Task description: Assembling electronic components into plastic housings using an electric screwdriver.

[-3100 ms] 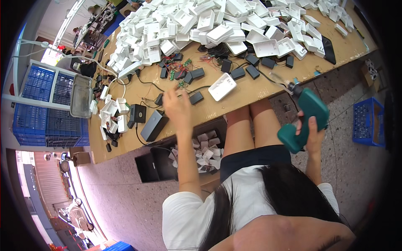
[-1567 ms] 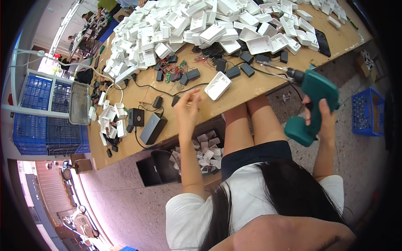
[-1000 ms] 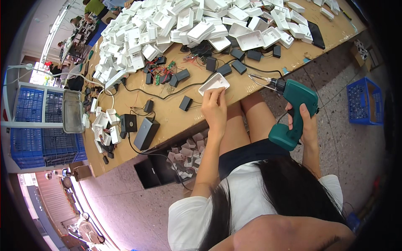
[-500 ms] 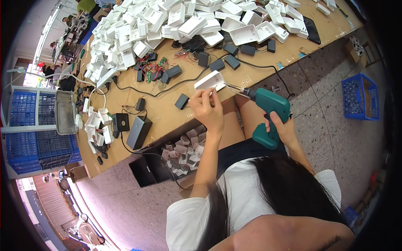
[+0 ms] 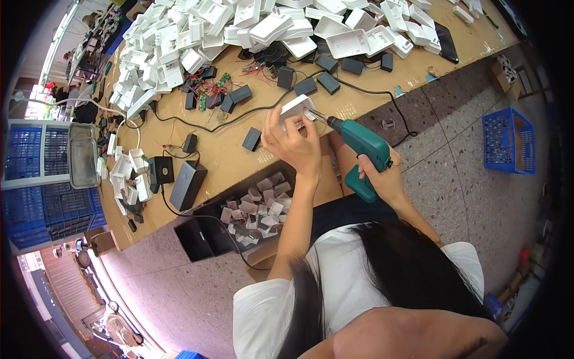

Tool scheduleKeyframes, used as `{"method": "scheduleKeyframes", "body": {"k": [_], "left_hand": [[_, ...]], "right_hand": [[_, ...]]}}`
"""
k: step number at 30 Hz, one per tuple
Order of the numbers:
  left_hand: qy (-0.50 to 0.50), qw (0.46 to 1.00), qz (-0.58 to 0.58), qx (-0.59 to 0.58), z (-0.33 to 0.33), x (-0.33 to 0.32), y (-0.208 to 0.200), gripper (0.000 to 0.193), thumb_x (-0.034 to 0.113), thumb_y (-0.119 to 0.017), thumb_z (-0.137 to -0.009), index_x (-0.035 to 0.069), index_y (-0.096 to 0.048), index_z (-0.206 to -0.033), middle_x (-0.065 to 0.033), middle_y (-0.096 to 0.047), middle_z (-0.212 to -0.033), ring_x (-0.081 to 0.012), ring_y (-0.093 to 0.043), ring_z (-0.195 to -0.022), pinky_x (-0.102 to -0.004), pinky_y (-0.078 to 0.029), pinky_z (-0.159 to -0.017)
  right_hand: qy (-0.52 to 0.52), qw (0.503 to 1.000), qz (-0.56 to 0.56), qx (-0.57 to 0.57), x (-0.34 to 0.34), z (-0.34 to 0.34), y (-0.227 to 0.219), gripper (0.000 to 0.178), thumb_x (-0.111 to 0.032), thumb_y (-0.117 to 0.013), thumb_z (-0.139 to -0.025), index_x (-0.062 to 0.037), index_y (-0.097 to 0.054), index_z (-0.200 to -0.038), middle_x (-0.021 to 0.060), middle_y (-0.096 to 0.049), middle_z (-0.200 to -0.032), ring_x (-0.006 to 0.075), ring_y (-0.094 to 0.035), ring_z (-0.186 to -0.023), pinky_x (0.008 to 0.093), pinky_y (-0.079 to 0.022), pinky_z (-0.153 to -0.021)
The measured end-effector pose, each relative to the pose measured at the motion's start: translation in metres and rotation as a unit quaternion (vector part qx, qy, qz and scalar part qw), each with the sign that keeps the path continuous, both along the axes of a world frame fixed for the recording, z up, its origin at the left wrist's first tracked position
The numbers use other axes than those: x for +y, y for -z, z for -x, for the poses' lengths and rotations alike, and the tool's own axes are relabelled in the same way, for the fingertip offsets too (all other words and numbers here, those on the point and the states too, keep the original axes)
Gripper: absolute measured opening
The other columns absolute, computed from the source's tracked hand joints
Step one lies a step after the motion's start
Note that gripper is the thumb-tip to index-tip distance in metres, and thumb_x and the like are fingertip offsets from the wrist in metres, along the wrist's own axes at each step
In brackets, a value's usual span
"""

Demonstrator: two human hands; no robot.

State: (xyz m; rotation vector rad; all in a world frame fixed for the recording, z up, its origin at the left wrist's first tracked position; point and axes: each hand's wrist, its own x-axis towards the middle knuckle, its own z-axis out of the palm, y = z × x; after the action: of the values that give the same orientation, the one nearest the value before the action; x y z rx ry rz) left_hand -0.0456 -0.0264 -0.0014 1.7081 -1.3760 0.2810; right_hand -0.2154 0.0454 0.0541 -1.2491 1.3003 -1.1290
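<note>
My left hand (image 5: 297,143) holds a small white plastic case (image 5: 293,111) over the table's front edge, its open side showing. The fingers are bent round its near side. My right hand (image 5: 382,178) grips a green pistol-shaped soldering gun (image 5: 362,140) with a black collar and thin metal prongs. The prongs reach the case's right end, close beside my left fingertips. Whether the tip touches anything inside is too small to tell, and my fingers partly hide the interior.
White cases (image 5: 197,36) form a large heap at the back. Black boxes (image 5: 239,97), circuit boards with red wires (image 5: 206,99) and a black cable (image 5: 251,113) lie in front. Below the table stands a bin of white pieces (image 5: 254,209). A blue crate (image 5: 508,140) stands right on the floor.
The soldering gun has moved left and slightly down, bringing its prongs nearer my left fingertips. My left fingers have shifted on the case. The whole view has shifted slightly.
</note>
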Motion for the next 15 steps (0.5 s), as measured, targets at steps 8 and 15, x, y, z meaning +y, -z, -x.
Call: {"method": "scheduleKeyframes", "body": {"k": [8, 15], "left_hand": [[0.004, 0.999, -0.026, 0.022, -0.008, -0.011, 0.004, 0.011, 0.010, -0.075, -0.079, 0.009, -0.065, -0.081, -0.0084, -0.058, -0.130, -0.0309, -0.052, -0.130, -0.0477, -0.037, -0.104], [0.004, 0.998, -0.035, 0.045, -0.017, -0.014, 0.010, 0.011, 0.009, -0.075, -0.079, 0.008, -0.066, -0.083, -0.0078, -0.058, -0.131, -0.0322, -0.052, -0.131, -0.0476, -0.041, -0.102]], "right_hand": [[-0.031, 0.997, 0.042, 0.059, -0.019, -0.009, 0.012, 0.013, -0.005, -0.068, -0.095, 0.0009, -0.062, -0.104, 0.0022, -0.062, -0.077, 0.0070, -0.060, -0.062, 0.0232, -0.049, -0.057], [-0.008, 0.999, 0.023, 0.024, -0.025, -0.020, 0.017, 0.015, -0.007, -0.074, -0.091, 0.0036, -0.065, -0.098, 0.0041, -0.059, -0.087, 0.0098, -0.061, -0.061, 0.0250, -0.048, -0.052]]}}
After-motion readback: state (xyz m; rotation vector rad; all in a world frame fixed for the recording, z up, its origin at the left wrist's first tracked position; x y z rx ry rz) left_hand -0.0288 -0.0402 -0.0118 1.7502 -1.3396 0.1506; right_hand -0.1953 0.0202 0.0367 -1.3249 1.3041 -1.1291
